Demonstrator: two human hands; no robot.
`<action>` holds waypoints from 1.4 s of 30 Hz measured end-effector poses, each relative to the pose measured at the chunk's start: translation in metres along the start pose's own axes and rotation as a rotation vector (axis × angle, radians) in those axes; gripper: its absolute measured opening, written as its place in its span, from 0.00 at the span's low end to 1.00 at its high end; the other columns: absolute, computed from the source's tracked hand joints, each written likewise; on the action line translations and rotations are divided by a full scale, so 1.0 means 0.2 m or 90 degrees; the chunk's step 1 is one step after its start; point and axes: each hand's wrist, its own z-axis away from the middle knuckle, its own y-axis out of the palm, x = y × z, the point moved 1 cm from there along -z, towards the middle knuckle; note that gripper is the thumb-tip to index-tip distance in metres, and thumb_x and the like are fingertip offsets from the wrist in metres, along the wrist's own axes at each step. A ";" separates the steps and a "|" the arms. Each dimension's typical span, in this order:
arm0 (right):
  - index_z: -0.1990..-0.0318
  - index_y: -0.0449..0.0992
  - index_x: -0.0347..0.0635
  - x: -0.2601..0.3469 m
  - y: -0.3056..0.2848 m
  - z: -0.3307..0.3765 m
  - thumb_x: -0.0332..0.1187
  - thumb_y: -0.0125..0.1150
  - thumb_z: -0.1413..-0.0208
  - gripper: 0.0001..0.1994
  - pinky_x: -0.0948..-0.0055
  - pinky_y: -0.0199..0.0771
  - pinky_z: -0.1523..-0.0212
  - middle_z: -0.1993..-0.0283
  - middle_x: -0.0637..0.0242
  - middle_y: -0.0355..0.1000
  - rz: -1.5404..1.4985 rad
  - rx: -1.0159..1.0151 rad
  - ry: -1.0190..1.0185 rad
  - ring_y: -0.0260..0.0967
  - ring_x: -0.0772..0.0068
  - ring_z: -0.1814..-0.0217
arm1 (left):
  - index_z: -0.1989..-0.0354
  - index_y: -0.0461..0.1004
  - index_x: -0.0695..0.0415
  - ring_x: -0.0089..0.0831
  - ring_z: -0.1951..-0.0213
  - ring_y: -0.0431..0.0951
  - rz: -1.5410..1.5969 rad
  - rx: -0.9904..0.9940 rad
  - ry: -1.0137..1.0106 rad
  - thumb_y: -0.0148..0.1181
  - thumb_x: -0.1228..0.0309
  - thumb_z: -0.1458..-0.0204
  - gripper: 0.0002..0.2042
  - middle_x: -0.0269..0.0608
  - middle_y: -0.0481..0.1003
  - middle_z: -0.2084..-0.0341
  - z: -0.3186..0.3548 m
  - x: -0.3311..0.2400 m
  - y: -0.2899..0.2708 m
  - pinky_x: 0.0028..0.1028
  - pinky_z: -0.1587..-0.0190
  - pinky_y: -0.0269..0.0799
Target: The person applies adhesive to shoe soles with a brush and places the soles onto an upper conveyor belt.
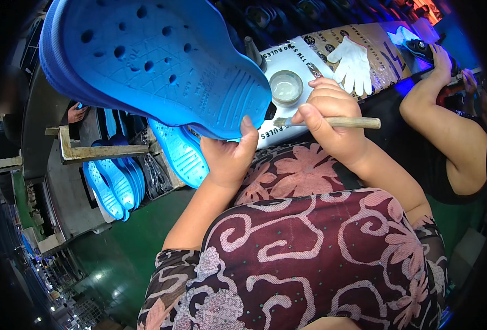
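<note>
I logged the left hand (227, 157) grasping the blue sole (161, 60) at its heel (241, 107), long axis running up-left from there. The right hand (334, 121) gripped a brush (359, 122), bristles (280, 122) pointing left, just right of the heel; I couldn't judge the gap's depth.

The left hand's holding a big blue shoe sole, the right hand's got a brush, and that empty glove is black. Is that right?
Not quite: the head view shows that the glove is white, not black. The left hand does hold the blue shoe sole, and the right hand has the brush.
</note>
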 end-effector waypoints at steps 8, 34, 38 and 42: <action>0.82 0.74 0.39 -0.01 0.01 0.00 0.30 0.57 0.48 0.11 0.67 0.61 0.69 0.83 0.65 0.68 0.012 -0.029 -0.015 0.63 0.63 0.78 | 0.61 0.70 0.65 0.28 0.69 0.76 -0.086 0.012 0.146 0.59 0.82 0.56 0.12 0.43 0.76 0.69 -0.02 0.02 0.00 0.26 0.64 0.71; 0.79 0.76 0.41 -0.27 -0.24 0.17 0.33 0.55 0.44 0.12 0.66 0.66 0.66 0.78 0.63 0.69 0.008 -0.150 0.212 0.67 0.64 0.71 | 0.44 0.54 0.74 0.37 0.75 0.78 0.201 0.235 -0.215 0.58 0.75 0.55 0.30 0.59 0.72 0.61 -0.33 -0.54 0.05 0.28 0.78 0.75; 0.82 0.75 0.41 -0.28 -0.40 0.26 0.36 0.56 0.45 0.15 0.63 0.65 0.74 0.82 0.59 0.69 0.003 -0.127 0.252 0.66 0.57 0.79 | 0.46 0.54 0.76 0.31 0.87 0.74 0.264 0.532 -0.518 0.64 0.70 0.61 0.36 0.55 0.75 0.72 -0.41 -0.67 0.36 0.23 0.89 0.69; 0.81 0.75 0.40 -0.27 -0.44 0.47 0.36 0.56 0.45 0.15 0.65 0.66 0.73 0.82 0.59 0.70 0.014 -0.273 0.252 0.69 0.59 0.78 | 0.42 0.51 0.73 0.27 0.91 0.70 0.253 0.635 -0.454 0.63 0.70 0.60 0.38 0.50 0.74 0.73 -0.54 -0.76 0.83 0.21 0.92 0.66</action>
